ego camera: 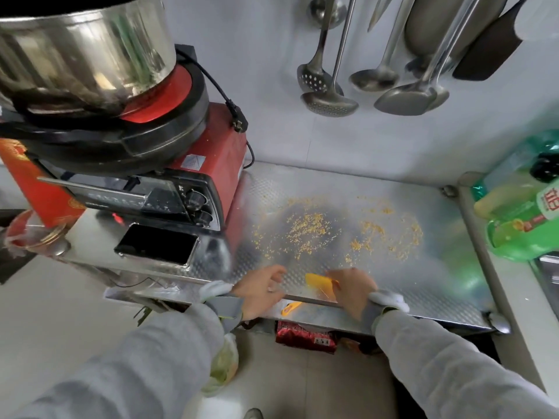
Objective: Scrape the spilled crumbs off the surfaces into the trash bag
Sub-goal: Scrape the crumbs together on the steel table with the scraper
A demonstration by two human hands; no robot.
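A: Head view first, edges. How much open room on the steel counter (pixel 408 267)?

B: Bare metal runs right of the crumbs (pixel 308 231) to the counter's right rim, where green bottles (pixel 520 219) stand. On the left a red toaster oven (pixel 193 189) and a phone (pixel 157 244) lying flat in front of it close that side. The near edge is free between the two hands.

A: And the surface itself?

B: Crumbs lie in two loose patches mid-counter, far of the hands. Ladles and spoons (pixel 329 86) hang on the far wall. A steel pot (pixel 84 49) sits on a cooker atop the oven.

A: Hands?

B: The right hand (pixel 352 290) is at the near edge, fingers curled on a yellow scraper (pixel 317 282) that rests on the counter. The left hand (pixel 260 290) hovers just left of it, fingers loosely spread, holding nothing. It's blurred.

A: Trash bag?

B: A pale bag (pixel 222 367) is below the left forearm, under the counter's edge.
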